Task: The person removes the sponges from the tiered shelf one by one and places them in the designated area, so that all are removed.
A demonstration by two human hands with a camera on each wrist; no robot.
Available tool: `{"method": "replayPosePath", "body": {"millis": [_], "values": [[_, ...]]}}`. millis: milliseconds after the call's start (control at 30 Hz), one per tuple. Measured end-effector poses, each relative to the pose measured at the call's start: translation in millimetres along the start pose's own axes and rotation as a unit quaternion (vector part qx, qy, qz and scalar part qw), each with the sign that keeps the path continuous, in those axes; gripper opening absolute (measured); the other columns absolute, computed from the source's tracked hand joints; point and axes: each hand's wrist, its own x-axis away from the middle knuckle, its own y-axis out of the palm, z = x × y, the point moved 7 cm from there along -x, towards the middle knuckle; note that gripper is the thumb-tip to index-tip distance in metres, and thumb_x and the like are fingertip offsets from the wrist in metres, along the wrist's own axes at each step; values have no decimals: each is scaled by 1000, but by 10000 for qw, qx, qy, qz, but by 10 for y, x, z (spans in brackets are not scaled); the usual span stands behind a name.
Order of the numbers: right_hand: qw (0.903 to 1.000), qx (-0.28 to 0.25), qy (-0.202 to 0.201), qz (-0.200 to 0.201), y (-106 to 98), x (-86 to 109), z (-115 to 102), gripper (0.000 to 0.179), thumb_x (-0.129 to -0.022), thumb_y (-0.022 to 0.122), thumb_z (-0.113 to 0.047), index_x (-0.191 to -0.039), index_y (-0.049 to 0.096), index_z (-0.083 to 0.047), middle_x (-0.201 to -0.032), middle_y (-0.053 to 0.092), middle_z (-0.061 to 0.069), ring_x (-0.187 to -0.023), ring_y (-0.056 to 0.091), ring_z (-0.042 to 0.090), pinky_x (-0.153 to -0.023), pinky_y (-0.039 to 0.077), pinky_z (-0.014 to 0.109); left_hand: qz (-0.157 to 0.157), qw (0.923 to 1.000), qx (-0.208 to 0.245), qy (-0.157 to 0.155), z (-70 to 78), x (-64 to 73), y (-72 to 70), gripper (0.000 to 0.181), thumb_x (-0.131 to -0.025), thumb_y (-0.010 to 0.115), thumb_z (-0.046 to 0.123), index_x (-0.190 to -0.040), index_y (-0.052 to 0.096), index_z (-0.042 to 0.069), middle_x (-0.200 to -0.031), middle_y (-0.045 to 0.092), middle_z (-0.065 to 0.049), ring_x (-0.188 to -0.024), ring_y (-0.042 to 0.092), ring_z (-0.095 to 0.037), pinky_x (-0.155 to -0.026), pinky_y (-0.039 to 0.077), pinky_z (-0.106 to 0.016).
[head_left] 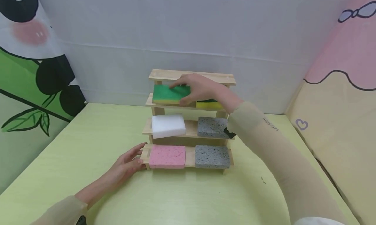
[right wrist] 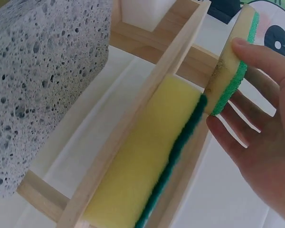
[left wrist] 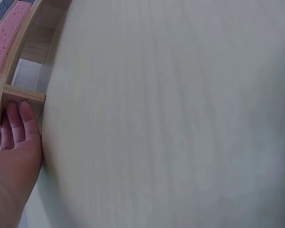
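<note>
At the left end of the wooden rack (head_left: 190,157), the left hand (head_left: 128,163) holds the lowest tier, fingers and thumb around it. On the rack's left half are a pink sponge (head_left: 167,157), a white block (head_left: 168,125) above it and, second tier down, a green-faced sponge (head_left: 168,94) pinched by the right hand's (head_left: 200,86) fingers; on its right half, a yellow-and-green sponge (head_left: 207,105) above two grey blocks (head_left: 212,157).

The upper-left scouring sponge (head_left: 164,94) is green over yellow; the bottom-left sponge (head_left: 167,157), speckled pink; the wooden rack (head_left: 191,128), pale tan.
</note>
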Motion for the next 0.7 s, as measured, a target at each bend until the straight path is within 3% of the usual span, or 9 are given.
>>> {"method": "replayPosePath", "body": {"millis": [200, 467, 700], "values": [[9996, -19, -90, 283, -137, 163, 15, 55, -88, 73, -32, -140, 56, -30, -143, 53, -3, -133, 47, 16, -116, 39, 37, -9, 10000, -19, -28, 9, -9, 7, 68, -102, 47, 6, -158, 9, 2, -132, 47, 4, -116, 59, -4, -101, 54, -23], [9969, -192, -246, 721, -337, 391, 38, 54, -86, 74, -30, -138, 58, -26, -144, 53, 3, -129, 50, 22, -109, 44, 45, -28, 10000, 39, 81, 12, -2, 24, 67, -101, 47, 4, -157, 10, 0, -131, 48, 3, -116, 59, -5, -101, 54, -23], [9932, -280, -245, 1101, -470, 599, 96, 54, -85, 75, -27, -137, 60, -22, -141, 56, 3, -127, 49, 20, -103, 44, 42, 18, 10000, -20, 41, -2, 3, -5, 68, -101, 47, 5, -157, 9, 1, -132, 47, 3, -116, 60, -4, -101, 54, -23]]}}
